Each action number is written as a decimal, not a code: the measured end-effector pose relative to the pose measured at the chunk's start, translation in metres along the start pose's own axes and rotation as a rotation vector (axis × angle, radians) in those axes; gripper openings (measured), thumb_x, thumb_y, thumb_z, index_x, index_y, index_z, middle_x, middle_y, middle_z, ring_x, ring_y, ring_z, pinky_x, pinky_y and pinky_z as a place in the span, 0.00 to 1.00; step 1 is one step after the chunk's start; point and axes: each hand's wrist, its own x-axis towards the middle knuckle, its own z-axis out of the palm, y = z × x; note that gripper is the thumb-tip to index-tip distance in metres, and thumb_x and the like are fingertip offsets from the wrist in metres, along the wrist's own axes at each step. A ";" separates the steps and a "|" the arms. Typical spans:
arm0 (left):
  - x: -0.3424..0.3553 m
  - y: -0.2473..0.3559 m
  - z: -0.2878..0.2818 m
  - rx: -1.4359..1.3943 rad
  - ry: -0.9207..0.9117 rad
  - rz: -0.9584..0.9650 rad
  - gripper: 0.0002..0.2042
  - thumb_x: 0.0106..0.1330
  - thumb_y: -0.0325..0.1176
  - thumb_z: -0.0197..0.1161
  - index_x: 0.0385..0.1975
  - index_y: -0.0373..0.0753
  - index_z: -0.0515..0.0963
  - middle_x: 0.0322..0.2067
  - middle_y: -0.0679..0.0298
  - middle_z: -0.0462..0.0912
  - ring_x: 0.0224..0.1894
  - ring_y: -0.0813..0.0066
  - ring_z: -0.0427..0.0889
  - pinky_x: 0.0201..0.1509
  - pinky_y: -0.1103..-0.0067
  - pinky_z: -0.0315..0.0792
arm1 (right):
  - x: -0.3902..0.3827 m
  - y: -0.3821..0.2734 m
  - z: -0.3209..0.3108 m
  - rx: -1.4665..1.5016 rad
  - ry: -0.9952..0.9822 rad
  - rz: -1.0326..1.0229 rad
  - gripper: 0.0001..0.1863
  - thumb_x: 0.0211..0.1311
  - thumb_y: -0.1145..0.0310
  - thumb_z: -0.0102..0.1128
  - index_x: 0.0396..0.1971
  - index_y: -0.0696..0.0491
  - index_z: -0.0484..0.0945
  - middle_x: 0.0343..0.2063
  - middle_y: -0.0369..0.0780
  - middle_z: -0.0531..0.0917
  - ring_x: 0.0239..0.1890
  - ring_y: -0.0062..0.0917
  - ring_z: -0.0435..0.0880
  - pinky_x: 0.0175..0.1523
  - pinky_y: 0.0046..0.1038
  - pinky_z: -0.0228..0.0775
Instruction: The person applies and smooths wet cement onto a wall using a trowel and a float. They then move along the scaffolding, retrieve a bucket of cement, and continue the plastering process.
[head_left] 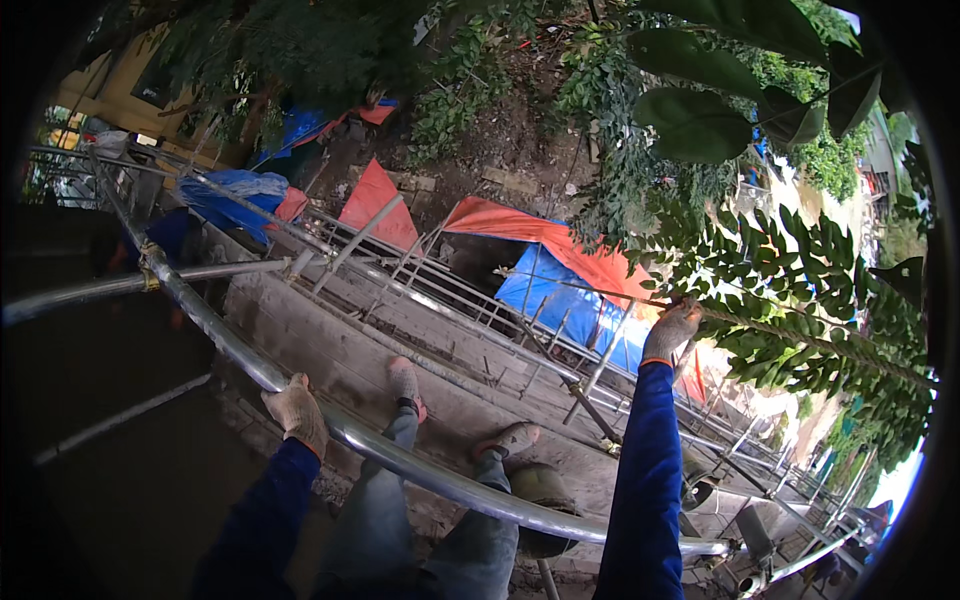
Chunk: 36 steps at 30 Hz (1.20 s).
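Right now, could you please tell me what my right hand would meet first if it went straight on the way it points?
Past the rope at its fingers, the right hand would probably meet the leaves, though depth is unclear.

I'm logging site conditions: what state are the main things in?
Left hand: gloved, closed around the metal rail
Right hand: gloved, closed on the rope
Metal rail: gripped
Rope: drawn out nearly straight
Central blue tarp: spread out
Central orange tarp: spread out
Far-left blue tarp: bunched up
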 end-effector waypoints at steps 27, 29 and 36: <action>-0.301 -0.074 0.327 1.416 -1.150 1.306 0.46 0.61 0.34 0.62 0.74 0.38 0.38 0.32 0.46 0.83 0.32 0.58 0.86 0.33 0.65 0.79 | 0.049 -0.151 -0.117 0.701 -0.269 -0.263 0.07 0.70 0.73 0.49 0.40 0.62 0.71 0.24 0.44 0.81 0.23 0.28 0.84 0.33 0.29 0.79; -0.337 -0.108 0.339 1.116 -0.922 1.759 0.45 0.63 0.35 0.61 0.74 0.42 0.36 0.33 0.41 0.83 0.36 0.49 0.85 0.37 0.58 0.78 | 0.049 -0.115 -0.118 0.629 -0.298 -0.237 0.06 0.70 0.75 0.48 0.39 0.61 0.73 0.22 0.43 0.80 0.21 0.25 0.83 0.32 0.26 0.78; -0.319 -0.139 0.369 1.360 -0.707 1.841 0.45 0.63 0.31 0.57 0.74 0.52 0.32 0.37 0.41 0.83 0.39 0.45 0.84 0.44 0.57 0.77 | 0.094 0.006 -0.111 0.586 -0.323 -0.138 0.08 0.71 0.71 0.50 0.39 0.61 0.72 0.21 0.44 0.83 0.29 0.30 0.86 0.43 0.26 0.78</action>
